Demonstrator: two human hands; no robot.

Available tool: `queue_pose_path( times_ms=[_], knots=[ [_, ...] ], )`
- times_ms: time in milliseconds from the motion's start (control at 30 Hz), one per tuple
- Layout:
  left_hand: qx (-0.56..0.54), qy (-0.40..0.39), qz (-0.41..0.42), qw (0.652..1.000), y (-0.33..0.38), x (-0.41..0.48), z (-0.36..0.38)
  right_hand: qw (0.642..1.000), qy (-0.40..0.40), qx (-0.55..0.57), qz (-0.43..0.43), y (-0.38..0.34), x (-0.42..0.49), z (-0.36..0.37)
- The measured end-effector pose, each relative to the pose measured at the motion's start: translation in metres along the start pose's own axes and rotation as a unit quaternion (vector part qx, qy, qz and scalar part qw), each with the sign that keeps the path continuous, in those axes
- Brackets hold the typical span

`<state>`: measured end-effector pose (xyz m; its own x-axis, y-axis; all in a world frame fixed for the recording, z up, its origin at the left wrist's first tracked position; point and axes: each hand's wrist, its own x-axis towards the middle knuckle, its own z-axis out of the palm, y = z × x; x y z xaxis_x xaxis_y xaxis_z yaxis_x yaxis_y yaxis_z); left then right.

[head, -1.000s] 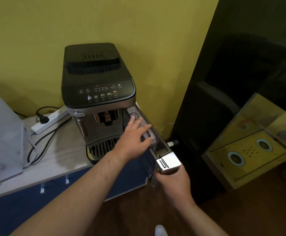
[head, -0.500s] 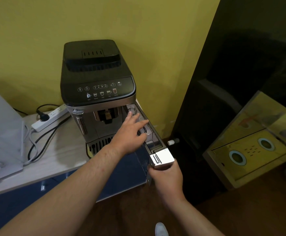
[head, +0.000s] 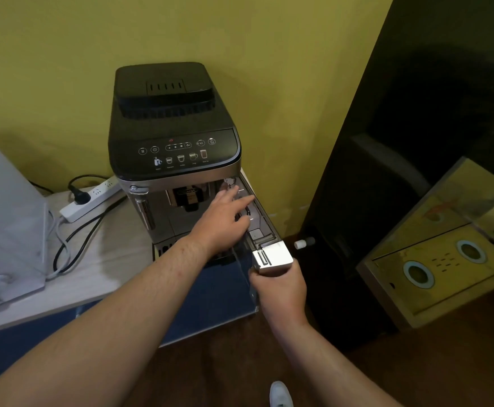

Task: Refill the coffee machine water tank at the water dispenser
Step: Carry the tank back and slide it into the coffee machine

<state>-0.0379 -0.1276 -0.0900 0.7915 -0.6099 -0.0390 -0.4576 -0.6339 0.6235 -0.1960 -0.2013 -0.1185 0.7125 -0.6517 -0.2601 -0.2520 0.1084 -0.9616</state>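
Head view: right grip [head: 281, 292] clasps the water tank [head: 265, 245] at its silver front end; left grip [head: 225, 221] rests open-fingered on the tank's top.

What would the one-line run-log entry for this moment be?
right hand: grips water tank front | left hand: on tank top | tank: partly out of coffee machine
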Motion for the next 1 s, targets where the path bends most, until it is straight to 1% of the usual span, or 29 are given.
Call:
queue_pose_path(
  times_ms=[200,267,300,367,400,467,500,567,633,667,767,833,1000],
  knots=[
    [-0.030,0.041,0.001,0.999,-0.006,-0.012,0.002,1.000,0.017,-0.002,0.002,-0.003,0.013,0.015],
    [-0.058,0.087,0.009,0.995,-0.009,-0.024,0.000,1.000,0.019,-0.006,0.006,-0.001,0.015,0.019],
    [-0.066,0.127,0.024,0.989,-0.011,-0.032,-0.001,1.000,0.017,-0.008,0.007,0.001,0.016,0.020],
    [-0.058,0.242,0.048,0.967,-0.020,-0.048,-0.006,1.000,0.012,-0.008,0.009,0.003,0.016,0.022],
    [-0.054,0.301,0.038,0.951,-0.027,-0.054,-0.010,1.000,0.009,-0.008,0.010,0.004,0.017,0.023],
    [-0.053,0.399,-0.020,0.915,-0.043,-0.064,-0.020,1.000,0.009,-0.007,0.010,0.005,0.017,0.025],
    [-0.062,0.434,-0.056,0.897,-0.051,-0.067,-0.025,1.000,0.010,-0.007,0.010,0.005,0.017,0.026],
    [-0.101,0.477,-0.121,0.865,-0.066,-0.068,-0.037,1.000,0.013,-0.009,0.011,0.005,0.018,0.027],
    [-0.147,0.484,-0.162,0.847,-0.077,-0.065,-0.049,1.000,0.013,-0.007,0.013,0.005,0.019,0.029],
    [-0.166,0.473,-0.168,0.849,-0.079,-0.063,-0.054,1.000,0.013,-0.004,0.013,0.004,0.019,0.031],
    [-0.212,0.412,-0.139,0.875,-0.081,-0.053,-0.067,1.000,0.017,-0.005,0.011,0.004,0.021,0.037],
    [-0.245,0.376,-0.118,0.886,-0.079,-0.049,-0.070,1.000,0.020,-0.005,0.010,0.005,0.021,0.040],
    [-0.244,0.385,-0.120,0.882,-0.079,-0.041,-0.071,1.000,0.022,-0.004,0.004,0.004,0.023,0.043]
  ],
)
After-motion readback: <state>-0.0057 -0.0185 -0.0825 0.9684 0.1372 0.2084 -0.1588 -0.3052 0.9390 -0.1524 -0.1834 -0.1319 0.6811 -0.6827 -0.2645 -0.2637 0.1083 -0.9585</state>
